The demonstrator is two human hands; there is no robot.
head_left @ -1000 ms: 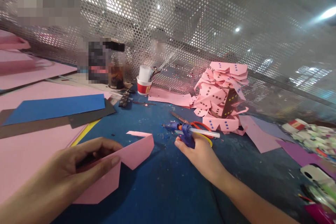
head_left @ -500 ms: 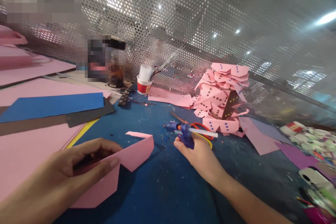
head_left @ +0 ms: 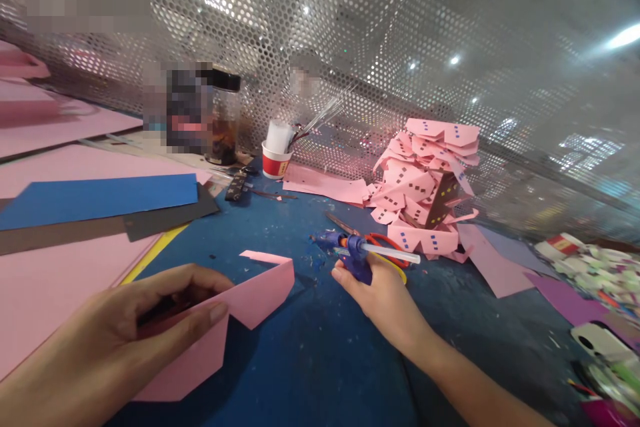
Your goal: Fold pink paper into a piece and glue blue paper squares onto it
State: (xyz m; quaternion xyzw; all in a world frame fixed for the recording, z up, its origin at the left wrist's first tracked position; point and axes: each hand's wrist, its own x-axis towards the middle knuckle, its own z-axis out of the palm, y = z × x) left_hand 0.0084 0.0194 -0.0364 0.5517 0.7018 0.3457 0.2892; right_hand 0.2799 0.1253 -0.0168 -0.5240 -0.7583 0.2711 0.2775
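Between the thumb and fingers of my left hand [head_left: 150,327] is a pink paper mask [head_left: 265,290], its thin strap folded back at the right end. My right hand [head_left: 385,300] grips a blue hot glue gun [head_left: 353,253] by its handle. A clear glue stick [head_left: 393,253] sticks out of the gun's back, and the nozzle points left, over the blue table, apart from the mask. Behind the gun lie scissors [head_left: 387,243] with red and yellow handles, partly covered by it.
A pile of pink paper masks [head_left: 410,183] with small coloured squares stands at the back right. Blue card [head_left: 105,200] and pink sheets lie left. A red and white paper cup [head_left: 277,163] and a jar [head_left: 223,120] stand by the perforated metal screen [head_left: 360,27]. Paper scraps [head_left: 595,270] lie far right.
The view has shifted very slightly. Both hands keep their hold on the mask and the glue gun, with no clear movement over the table.
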